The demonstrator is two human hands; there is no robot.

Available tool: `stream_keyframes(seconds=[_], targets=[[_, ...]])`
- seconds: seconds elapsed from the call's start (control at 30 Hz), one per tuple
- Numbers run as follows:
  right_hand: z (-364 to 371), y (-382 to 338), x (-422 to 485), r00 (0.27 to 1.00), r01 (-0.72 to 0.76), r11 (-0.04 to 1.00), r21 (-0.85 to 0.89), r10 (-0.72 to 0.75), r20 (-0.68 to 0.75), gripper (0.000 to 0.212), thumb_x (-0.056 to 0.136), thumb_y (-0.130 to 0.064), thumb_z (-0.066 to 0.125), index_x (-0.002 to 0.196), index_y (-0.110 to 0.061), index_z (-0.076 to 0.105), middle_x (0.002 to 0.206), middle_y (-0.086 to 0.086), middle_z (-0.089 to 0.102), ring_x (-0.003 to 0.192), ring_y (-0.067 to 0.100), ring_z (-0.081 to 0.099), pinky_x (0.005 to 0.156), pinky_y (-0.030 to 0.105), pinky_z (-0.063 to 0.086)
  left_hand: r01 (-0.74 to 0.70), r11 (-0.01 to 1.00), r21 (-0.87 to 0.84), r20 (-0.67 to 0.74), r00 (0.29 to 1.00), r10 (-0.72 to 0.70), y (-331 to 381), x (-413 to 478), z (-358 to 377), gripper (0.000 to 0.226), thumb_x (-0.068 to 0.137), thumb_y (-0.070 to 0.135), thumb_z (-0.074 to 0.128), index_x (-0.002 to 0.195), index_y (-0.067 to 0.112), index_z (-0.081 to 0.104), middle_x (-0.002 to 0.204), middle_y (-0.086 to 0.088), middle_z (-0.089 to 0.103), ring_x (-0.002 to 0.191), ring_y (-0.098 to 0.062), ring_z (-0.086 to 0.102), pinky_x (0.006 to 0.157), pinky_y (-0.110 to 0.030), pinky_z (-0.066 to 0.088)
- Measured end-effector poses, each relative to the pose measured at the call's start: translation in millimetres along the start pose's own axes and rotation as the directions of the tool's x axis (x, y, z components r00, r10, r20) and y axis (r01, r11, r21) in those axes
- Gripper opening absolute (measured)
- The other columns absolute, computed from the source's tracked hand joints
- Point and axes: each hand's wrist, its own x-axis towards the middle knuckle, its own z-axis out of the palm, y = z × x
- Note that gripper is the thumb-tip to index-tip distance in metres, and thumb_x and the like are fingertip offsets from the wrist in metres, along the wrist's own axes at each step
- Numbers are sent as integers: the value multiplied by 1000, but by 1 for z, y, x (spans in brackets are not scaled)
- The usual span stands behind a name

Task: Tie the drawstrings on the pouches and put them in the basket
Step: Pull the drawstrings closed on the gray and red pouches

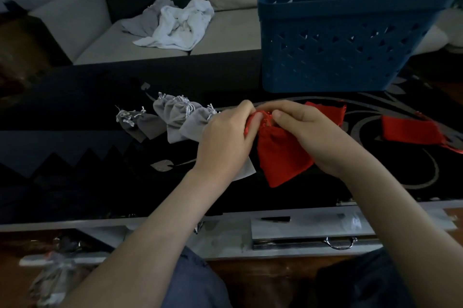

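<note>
A red pouch [280, 154] hangs between both hands above the dark table [75, 112]. My left hand [225, 137] and my right hand [308, 132] each pinch its gathered neck and red drawstring at the top. Two more red pouches lie on the table: one [328, 109] just behind my right hand, another [411, 129] further right. Several grey pouches [175, 117] with tied white strings lie in a row to the left of my hands. The blue basket [338, 49] stands at the back right of the table.
A sofa [233, 37] runs behind the table with a crumpled white cloth [178, 24] on its seat. A drawer with a metal handle [340, 242] is below the table's front edge. My knees are at the bottom.
</note>
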Motion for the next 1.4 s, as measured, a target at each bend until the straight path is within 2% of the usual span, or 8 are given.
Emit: stream_keyframes(seconds=[0.33, 0.47, 0.7, 0.87, 1.0, 1.13, 1.23, 1.4], targets=[[3, -5, 1, 1000, -18, 986, 167, 20, -12, 12, 88, -18, 60, 79, -15, 68, 71, 0, 67, 65, 9, 62, 64, 21, 51, -68, 996, 55, -52, 996, 71, -7, 1, -3, 27, 94, 31, 48, 78, 11, 55, 69, 5, 49, 67, -11, 46, 65, -27, 38], [5, -3, 1, 999, -10, 994, 106, 15, -51, 13, 91, -15, 59, 80, -15, 64, 69, 2, 61, 54, 3, 52, 54, 16, 42, -84, 996, 31, -20, 996, 85, -11, 0, -7, 28, 96, 32, 45, 80, 12, 56, 72, 6, 49, 69, -11, 45, 69, -24, 35], [7, 2, 6, 979, 57, 971, 233, -9, -205, 14, 98, -15, 48, 91, -17, 60, 77, -1, 70, 75, 10, 66, 76, 24, 50, -72, 996, -44, 9, 997, 72, -12, 0, -3, 33, 100, 29, 35, 82, 11, 57, 70, 15, 43, 67, -4, 43, 69, -21, 35], [6, 4, 8, 922, 170, 938, 302, -44, -384, 13, 98, -6, 45, 100, -15, 54, 66, -8, 65, 70, 3, 64, 64, 14, 48, -2, 999, -43, 41, 999, 4, -11, 1, -2, 37, 99, 33, 36, 77, 10, 54, 64, 19, 41, 63, -1, 45, 65, -14, 34], [-1, 4, 12, 863, 293, 759, 582, 53, -503, 12, 101, -4, 36, 102, -10, 47, 69, 1, 58, 94, 16, 69, 75, 21, 53, 12, 997, -70, 40, 999, -9, -14, 1, -2, 31, 99, 23, 43, 69, 15, 50, 56, 21, 39, 62, 11, 48, 61, -6, 34], [-3, 1, 11, 887, 356, 441, 824, 117, -446, 14, 102, -3, 32, 93, -10, 42, 58, 4, 47, 53, 17, 58, 63, 33, 57, 45, 995, -92, 69, 997, -39, -17, 1, 0, 38, 95, 24, 40, 65, 8, 55, 55, 15, 45, 59, 0, 50, 62, -10, 36], [-6, 0, 12, 884, 331, 468, 819, 150, -443, 24, 102, -1, 28, 83, -12, 38, 56, 1, 40, 41, 9, 30, 39, 21, 34, 81, 990, -118, 88, 994, -71, -12, 2, -3, 34, 94, 17, 43, 62, 7, 53, 53, 13, 44, 56, 0, 47, 60, -9, 34], [-11, 0, 16, 901, 263, 582, 770, 137, -411, 17, 103, -8, 28, 91, -13, 39, 58, -1, 39, 42, 7, 25, 39, 20, 25, 172, 962, -211, 86, 984, -157, -6, 4, -13, 35, 95, 6, 46, 60, 4, 49, 51, 4, 44, 54, -3, 46, 56, -11, 34]])
